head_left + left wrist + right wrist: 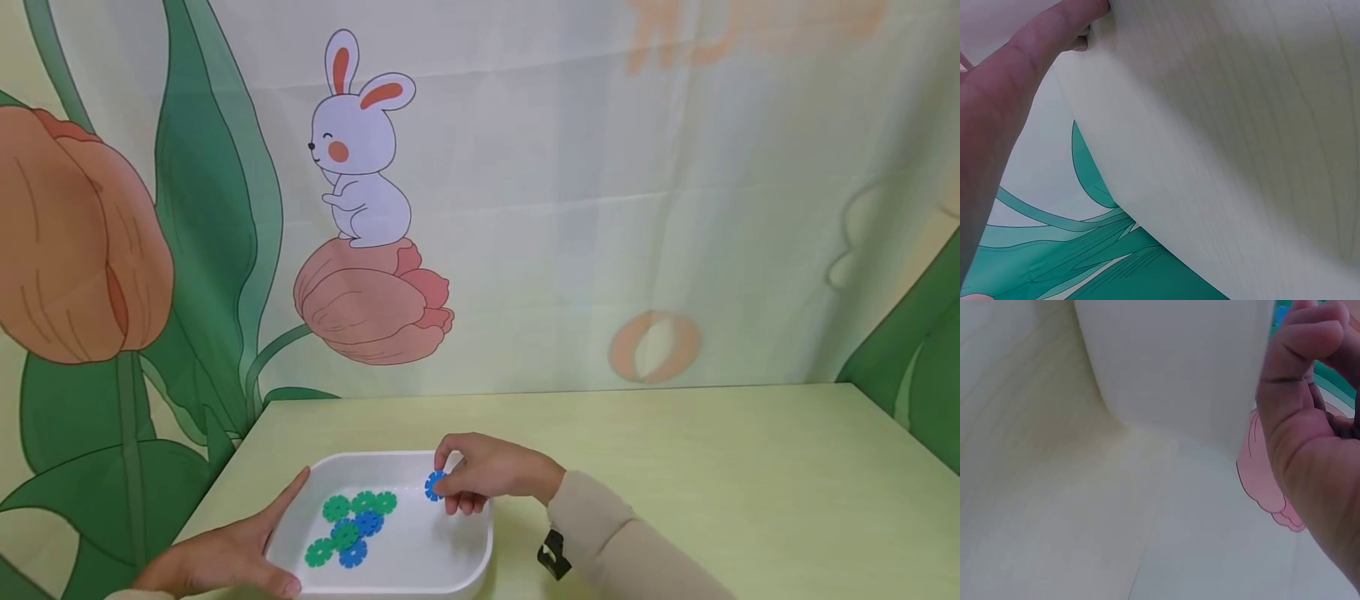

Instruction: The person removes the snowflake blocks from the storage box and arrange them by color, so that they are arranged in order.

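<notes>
My right hand pinches a blue notched plastic disc between thumb and fingertips, over the right back part of a white tray. The disc is held on edge, its right part hidden by the thumb. Spread along the tray's left side, my left hand touches the rim with straight fingers and thumb. Inside the tray lie several green discs and blue discs, some overlapping. In the right wrist view, the curled right hand is beside the tray's outer wall.
The tray stands on a pale wood-grain table. Behind it hangs a printed cloth with a rabbit and tulips. A black strap-like object shows at the right sleeve.
</notes>
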Demonstrator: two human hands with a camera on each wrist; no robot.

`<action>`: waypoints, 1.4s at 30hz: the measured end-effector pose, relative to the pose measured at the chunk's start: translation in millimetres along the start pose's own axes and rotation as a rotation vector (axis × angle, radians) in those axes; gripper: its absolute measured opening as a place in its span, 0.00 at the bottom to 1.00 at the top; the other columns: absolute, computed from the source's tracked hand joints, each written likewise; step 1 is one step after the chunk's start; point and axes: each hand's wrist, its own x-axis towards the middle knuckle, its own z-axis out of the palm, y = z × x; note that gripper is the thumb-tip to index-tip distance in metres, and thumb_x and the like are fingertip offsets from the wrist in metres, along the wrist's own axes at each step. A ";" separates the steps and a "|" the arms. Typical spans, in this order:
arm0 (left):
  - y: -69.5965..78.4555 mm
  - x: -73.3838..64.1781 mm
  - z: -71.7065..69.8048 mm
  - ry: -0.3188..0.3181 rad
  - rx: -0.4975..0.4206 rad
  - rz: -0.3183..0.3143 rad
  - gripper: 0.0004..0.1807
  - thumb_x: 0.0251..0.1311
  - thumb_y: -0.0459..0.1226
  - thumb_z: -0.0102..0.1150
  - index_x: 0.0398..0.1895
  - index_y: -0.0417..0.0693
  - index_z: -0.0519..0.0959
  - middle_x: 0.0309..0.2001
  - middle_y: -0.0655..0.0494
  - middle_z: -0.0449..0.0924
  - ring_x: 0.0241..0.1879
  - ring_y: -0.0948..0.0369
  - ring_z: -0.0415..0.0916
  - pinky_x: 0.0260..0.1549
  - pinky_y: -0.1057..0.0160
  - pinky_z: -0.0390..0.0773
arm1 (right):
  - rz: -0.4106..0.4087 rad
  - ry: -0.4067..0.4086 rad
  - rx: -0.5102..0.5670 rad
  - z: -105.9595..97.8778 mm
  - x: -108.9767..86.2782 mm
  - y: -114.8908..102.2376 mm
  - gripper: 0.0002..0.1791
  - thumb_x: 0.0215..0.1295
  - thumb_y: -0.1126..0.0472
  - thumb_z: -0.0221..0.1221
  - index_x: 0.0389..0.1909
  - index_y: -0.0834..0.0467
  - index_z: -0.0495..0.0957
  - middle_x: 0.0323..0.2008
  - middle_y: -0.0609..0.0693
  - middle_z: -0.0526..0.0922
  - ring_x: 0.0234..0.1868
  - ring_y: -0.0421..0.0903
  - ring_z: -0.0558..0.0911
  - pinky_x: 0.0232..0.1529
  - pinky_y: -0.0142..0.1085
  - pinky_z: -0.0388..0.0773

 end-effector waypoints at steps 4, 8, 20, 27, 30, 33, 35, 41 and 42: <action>1.1 0.6 1.0 -0.003 -0.014 -0.001 0.69 0.62 0.40 0.69 0.73 0.52 0.11 0.65 0.36 0.54 0.54 0.49 0.70 0.51 0.61 0.73 | -0.004 0.011 0.024 -11.6 -8.7 2.8 0.11 0.68 0.64 0.62 0.45 0.60 0.70 0.23 0.54 0.82 0.21 0.44 0.74 0.25 0.32 0.74; 2.6 0.5 0.7 -0.011 -0.029 -0.003 0.69 0.63 0.38 0.68 0.73 0.52 0.11 0.66 0.36 0.53 0.54 0.49 0.70 0.51 0.61 0.73 | -0.012 0.036 0.033 -25.5 -20.4 8.5 0.12 0.68 0.64 0.62 0.46 0.61 0.69 0.23 0.55 0.82 0.21 0.44 0.74 0.26 0.32 0.73; 2.1 0.9 0.4 -0.002 -0.016 -0.017 0.68 0.63 0.40 0.68 0.73 0.52 0.12 0.66 0.36 0.53 0.53 0.49 0.70 0.51 0.61 0.73 | -0.045 0.089 0.063 -66.8 -56.9 24.8 0.12 0.72 0.62 0.59 0.47 0.63 0.67 0.25 0.55 0.81 0.21 0.43 0.73 0.26 0.33 0.73; 4.1 1.0 0.7 0.005 0.005 -0.029 0.68 0.63 0.41 0.68 0.74 0.51 0.12 0.66 0.36 0.53 0.53 0.50 0.71 0.51 0.62 0.73 | -0.031 0.117 0.080 -84.3 -74.6 38.0 0.12 0.73 0.62 0.57 0.47 0.63 0.66 0.25 0.54 0.80 0.21 0.43 0.72 0.27 0.33 0.72; 4.8 1.6 1.2 0.017 0.022 -0.034 0.69 0.62 0.42 0.68 0.74 0.51 0.12 0.66 0.36 0.54 0.52 0.50 0.71 0.51 0.61 0.73 | -0.014 0.134 0.086 -90.9 -81.9 47.6 0.12 0.74 0.62 0.57 0.47 0.64 0.66 0.25 0.56 0.80 0.22 0.42 0.72 0.26 0.33 0.72; 4.7 2.0 1.5 0.021 0.027 -0.037 0.68 0.63 0.42 0.68 0.74 0.51 0.13 0.66 0.35 0.52 0.52 0.50 0.71 0.50 0.62 0.73 | 0.006 0.150 0.101 -97.0 -89.8 57.3 0.12 0.75 0.62 0.56 0.48 0.64 0.65 0.26 0.58 0.80 0.22 0.42 0.72 0.26 0.33 0.71; 4.1 1.8 1.6 0.010 0.016 -0.034 0.68 0.63 0.42 0.68 0.74 0.51 0.12 0.66 0.35 0.52 0.52 0.50 0.71 0.51 0.62 0.73 | 0.018 0.160 0.109 -100.7 -94.8 63.0 0.12 0.75 0.62 0.55 0.48 0.64 0.65 0.26 0.58 0.80 0.22 0.42 0.72 0.26 0.33 0.70; 2.5 0.5 1.4 -0.013 -0.019 -0.015 0.67 0.65 0.40 0.66 0.73 0.52 0.11 0.66 0.36 0.54 0.53 0.49 0.72 0.51 0.62 0.73 | 0.034 0.175 0.128 -109.1 -106.9 74.6 0.12 0.76 0.63 0.54 0.50 0.65 0.64 0.26 0.56 0.78 0.23 0.43 0.71 0.26 0.32 0.70; 2.5 0.3 1.2 -0.013 -0.021 -0.015 0.67 0.65 0.40 0.65 0.73 0.52 0.11 0.66 0.36 0.54 0.53 0.49 0.72 0.51 0.62 0.73 | 0.035 0.177 0.129 -110.2 -108.6 75.9 0.12 0.76 0.63 0.53 0.50 0.65 0.64 0.26 0.56 0.78 0.23 0.43 0.71 0.26 0.32 0.70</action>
